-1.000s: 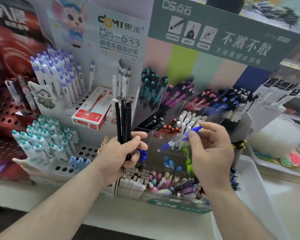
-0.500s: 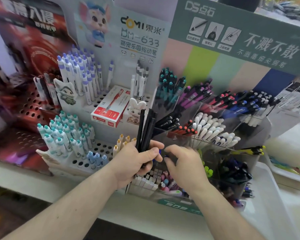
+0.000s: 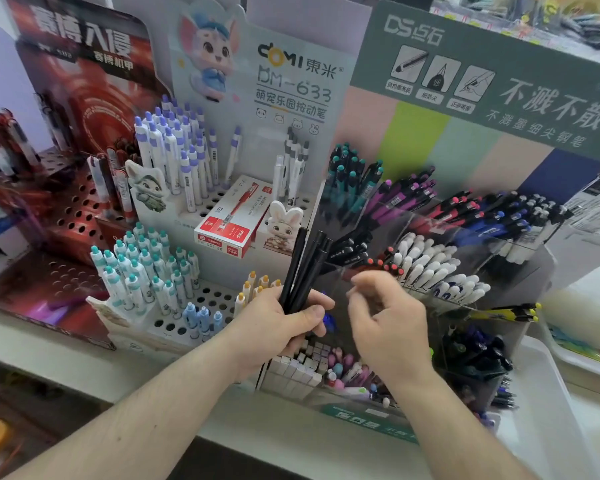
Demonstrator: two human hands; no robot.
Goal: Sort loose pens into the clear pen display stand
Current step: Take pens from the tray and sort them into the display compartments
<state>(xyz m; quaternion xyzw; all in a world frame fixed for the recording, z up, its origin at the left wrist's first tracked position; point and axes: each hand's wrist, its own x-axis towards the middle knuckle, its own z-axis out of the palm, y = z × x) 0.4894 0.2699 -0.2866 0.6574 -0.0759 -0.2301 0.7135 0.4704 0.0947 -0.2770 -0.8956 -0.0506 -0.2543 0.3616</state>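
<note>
Gone from the right hand (image 3: 390, 327) is the blue pen it pinched a second ago; that hand now hangs with loosely curled fingers holding nothing, just right of the left hand (image 3: 284, 327). The left hand's grip is closed round a bundle of black pens (image 3: 303, 268), which stand nearly upright, their long axis leaning slightly to the right, tops pointing far. The clear pen stand (image 3: 520, 327) lies right and far of both hands, its compartments crowded with tilted pens. Black pens already in the stand (image 3: 349, 249) sit just right of the bundle's tops. The free right hand is the nearer one to pull a pen from the bundle and carry it there.
</note>
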